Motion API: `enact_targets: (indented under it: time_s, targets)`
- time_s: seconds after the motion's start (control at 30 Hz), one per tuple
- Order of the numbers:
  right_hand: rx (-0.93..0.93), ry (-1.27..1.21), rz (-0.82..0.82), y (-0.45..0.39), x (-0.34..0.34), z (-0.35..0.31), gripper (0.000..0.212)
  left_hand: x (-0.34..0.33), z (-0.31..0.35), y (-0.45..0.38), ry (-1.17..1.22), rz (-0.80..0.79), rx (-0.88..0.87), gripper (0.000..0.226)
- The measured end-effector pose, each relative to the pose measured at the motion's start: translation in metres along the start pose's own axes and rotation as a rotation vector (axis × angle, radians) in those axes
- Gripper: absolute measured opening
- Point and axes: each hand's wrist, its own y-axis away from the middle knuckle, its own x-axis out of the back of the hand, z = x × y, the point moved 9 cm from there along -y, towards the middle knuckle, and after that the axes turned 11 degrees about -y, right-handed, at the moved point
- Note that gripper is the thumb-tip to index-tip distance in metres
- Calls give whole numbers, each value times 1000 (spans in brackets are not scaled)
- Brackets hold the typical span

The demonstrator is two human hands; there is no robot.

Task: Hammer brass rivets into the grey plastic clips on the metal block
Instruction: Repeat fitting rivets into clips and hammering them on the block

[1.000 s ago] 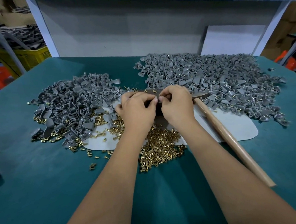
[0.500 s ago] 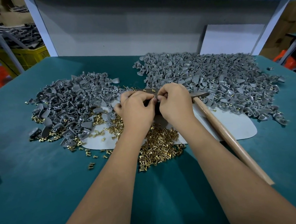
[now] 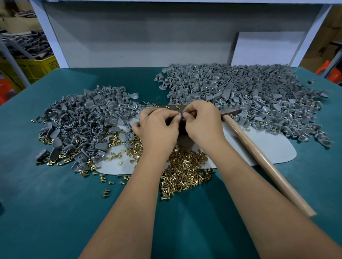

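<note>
Both hands, left hand and right hand, pinch something small, hidden, over the metal block; hammer lies at three o'clock.

A dark metal block lies mostly hidden beneath the hands — grey plastic clips heaped either side, brass rivets scattered wrist-side.

Matt grey plastic clips heap on a counter covered in dull teal cloth-like material, beside shiny brass rivets, a smooth pale wooden hammer handle, and a dark, worn metal block.
</note>
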Motion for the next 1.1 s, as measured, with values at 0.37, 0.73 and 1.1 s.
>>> enact_targets:
  time_s: [0.37,0.73,1.1]
  targets:
    - [-62,443,247,16,82,25,23,-6,-5,-2,-8,-39,30,12]
    - [-292,544,-16,18,75,63,18,-5,0,-1,-110,22,-38,12]
    - [-80,103,-8,16,81,3,42,-2,2,1,-155,82,-45,12]
